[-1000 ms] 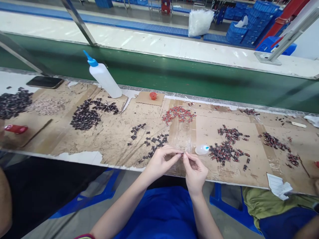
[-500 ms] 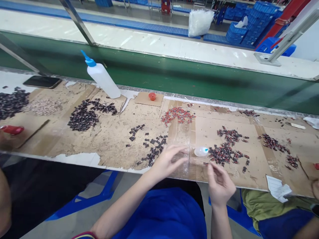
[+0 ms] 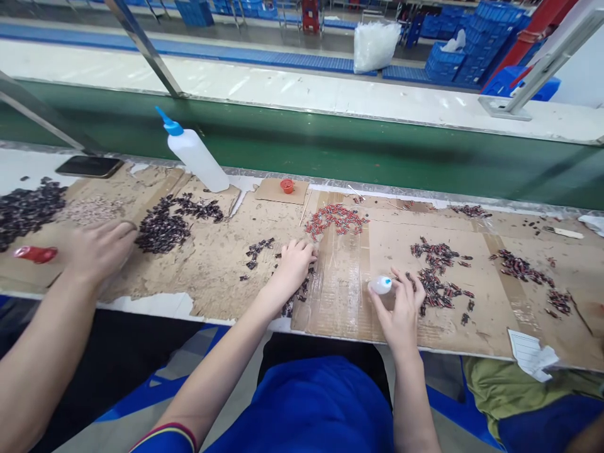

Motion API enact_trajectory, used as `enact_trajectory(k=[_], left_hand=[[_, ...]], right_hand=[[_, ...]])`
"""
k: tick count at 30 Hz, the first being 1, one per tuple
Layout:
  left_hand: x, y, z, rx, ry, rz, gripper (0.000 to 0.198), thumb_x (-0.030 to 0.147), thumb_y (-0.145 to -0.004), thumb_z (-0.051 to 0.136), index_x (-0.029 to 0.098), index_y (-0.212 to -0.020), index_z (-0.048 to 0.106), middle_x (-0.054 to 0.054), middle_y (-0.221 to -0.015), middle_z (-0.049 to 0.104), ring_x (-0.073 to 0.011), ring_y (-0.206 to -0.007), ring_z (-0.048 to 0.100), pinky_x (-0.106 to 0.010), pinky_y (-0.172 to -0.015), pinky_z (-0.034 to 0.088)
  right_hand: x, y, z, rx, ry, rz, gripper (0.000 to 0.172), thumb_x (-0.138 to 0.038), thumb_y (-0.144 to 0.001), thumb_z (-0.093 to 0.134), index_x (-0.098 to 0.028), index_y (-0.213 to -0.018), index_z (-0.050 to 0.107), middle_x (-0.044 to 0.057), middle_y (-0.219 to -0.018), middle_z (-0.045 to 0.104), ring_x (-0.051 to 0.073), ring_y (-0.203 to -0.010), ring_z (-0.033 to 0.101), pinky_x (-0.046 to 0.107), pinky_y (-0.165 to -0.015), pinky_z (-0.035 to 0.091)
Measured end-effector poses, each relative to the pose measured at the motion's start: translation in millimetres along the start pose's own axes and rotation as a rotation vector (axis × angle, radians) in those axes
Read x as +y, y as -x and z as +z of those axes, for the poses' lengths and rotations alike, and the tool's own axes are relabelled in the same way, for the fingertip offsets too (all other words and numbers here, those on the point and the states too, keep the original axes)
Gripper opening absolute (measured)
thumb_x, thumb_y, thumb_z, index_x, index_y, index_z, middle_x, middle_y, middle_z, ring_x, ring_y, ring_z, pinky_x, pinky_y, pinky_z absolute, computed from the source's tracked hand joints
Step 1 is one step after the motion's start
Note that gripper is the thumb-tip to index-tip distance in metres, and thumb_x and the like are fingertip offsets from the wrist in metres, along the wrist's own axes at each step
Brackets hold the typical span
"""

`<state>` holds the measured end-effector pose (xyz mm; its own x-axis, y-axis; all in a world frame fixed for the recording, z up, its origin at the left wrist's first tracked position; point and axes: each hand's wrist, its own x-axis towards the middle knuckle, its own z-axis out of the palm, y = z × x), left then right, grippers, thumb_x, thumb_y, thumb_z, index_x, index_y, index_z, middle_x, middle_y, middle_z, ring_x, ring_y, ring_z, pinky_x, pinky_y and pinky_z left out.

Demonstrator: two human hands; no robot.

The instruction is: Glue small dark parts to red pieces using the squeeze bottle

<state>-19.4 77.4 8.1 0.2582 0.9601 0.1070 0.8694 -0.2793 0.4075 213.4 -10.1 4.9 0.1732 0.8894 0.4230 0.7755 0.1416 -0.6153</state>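
My left hand (image 3: 293, 267) reaches down over the black parts (image 3: 302, 290) near the table's front, its fingers bent; whatever its fingertips hold is hidden or too small to make out. My right hand (image 3: 399, 308) has its thumb and fingers around a small white bottle with a blue tip (image 3: 381, 285). Just right of that hand lies a pile of dark and red parts (image 3: 441, 292). Beyond my left hand, red parts (image 3: 336, 220) are spread on the cardboard (image 3: 344, 270).
A co-worker's hand (image 3: 101, 248) rests at the left, beside a red object (image 3: 36, 254) and a black pile (image 3: 163, 226). A large white bottle (image 3: 198, 157), a phone (image 3: 89, 166) and a red cap (image 3: 287, 185) stand or lie farther back. Torn paper (image 3: 532, 353) hangs at the right front edge.
My left hand has moved left and away from me, onto the black parts. My right hand has moved up to the small bottle and closed around it. A co-worker's hand has come in at left.
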Motion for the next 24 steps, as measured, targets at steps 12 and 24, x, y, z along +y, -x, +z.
enact_trajectory(k=[12,24], left_hand=[[43,46,23.9,0.058,0.318,0.227,0.011,0.021,-0.091,0.057,0.024,-0.098,0.065,0.000,-0.098,0.075,-0.0174,-0.097,0.065,-0.038,-0.096,0.031],[35,57,30.4,0.140,0.319,0.161,0.016,0.022,-0.091,0.058,0.024,-0.104,0.067,-0.005,-0.104,0.074,-0.0203,-0.105,0.065,-0.043,-0.099,0.036]], right_hand=[[-4,8,-5,0.099,-0.717,0.484,0.033,-0.046,-0.072,0.068,-0.016,-0.086,0.067,0.004,-0.076,0.070,0.015,-0.060,0.060,0.025,-0.050,0.044],[-13,2,12,0.295,-0.899,0.650,0.034,-0.048,-0.064,0.073,-0.016,-0.066,0.063,0.001,-0.059,0.062,0.011,-0.047,0.051,0.023,-0.043,0.038]])
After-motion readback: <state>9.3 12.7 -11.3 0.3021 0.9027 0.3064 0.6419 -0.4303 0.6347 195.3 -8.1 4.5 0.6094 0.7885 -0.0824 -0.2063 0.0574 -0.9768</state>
